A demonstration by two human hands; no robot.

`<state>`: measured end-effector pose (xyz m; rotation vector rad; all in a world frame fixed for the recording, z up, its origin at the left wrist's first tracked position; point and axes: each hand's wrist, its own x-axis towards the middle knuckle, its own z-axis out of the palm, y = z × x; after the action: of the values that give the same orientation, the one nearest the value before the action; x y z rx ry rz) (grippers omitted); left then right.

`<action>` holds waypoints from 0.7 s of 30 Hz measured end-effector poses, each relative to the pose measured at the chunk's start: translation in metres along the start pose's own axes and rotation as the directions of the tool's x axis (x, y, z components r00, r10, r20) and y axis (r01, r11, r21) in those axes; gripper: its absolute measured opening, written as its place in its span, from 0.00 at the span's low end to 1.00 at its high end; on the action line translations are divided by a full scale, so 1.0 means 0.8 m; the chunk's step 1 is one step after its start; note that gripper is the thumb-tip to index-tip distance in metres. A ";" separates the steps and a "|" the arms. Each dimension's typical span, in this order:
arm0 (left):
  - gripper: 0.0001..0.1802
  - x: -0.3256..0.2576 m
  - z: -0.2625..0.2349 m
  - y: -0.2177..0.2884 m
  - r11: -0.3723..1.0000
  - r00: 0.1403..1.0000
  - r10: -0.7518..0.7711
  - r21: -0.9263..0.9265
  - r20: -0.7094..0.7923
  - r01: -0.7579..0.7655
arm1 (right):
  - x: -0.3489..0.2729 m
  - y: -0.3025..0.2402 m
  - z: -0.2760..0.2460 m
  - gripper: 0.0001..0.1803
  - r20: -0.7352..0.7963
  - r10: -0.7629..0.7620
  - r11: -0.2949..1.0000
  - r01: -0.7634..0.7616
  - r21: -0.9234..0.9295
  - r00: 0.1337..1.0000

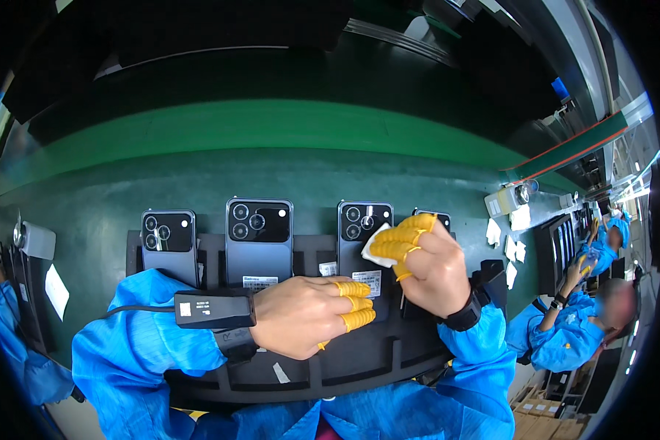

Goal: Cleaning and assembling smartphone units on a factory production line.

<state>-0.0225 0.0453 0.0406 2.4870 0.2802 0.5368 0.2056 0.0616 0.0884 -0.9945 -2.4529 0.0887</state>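
Several dark blue smartphones lie face down in a row, each with a three-lens camera block: the far-left phone (169, 249), the second phone (260, 257), and the third phone (350, 258). My left hand (293, 315), in yellow finger cots, is closed over the third phone's lower part, beside its white label (367, 281). How far its fingers reach round the edge is hidden. Pinched in my right hand (434, 268), also in yellow cots, is a folded white wipe (378, 248) touching that phone's back near the cameras. A fourth phone (411, 304) is mostly covered by my right hand.
The phones lie on a black slotted tray (308, 381) on a green bench (308, 180). White scraps (494, 232) and a bottle (506, 199) stand to the right; a container (38, 240) and paper (56, 292) lie left. Co-workers in blue (565, 341) sit at the right.
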 end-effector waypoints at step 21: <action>0.35 -0.004 -0.003 0.001 1.000 0.997 -0.027 0.001 0.067 0.027 | 0.012 0.021 -0.012 0.10 -0.041 -0.152 0.987 0.149 -0.056 0.988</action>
<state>-0.0264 0.0449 0.0423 2.4924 0.2875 0.4415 0.2147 0.0791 0.0964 -0.8199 -2.4907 -0.0483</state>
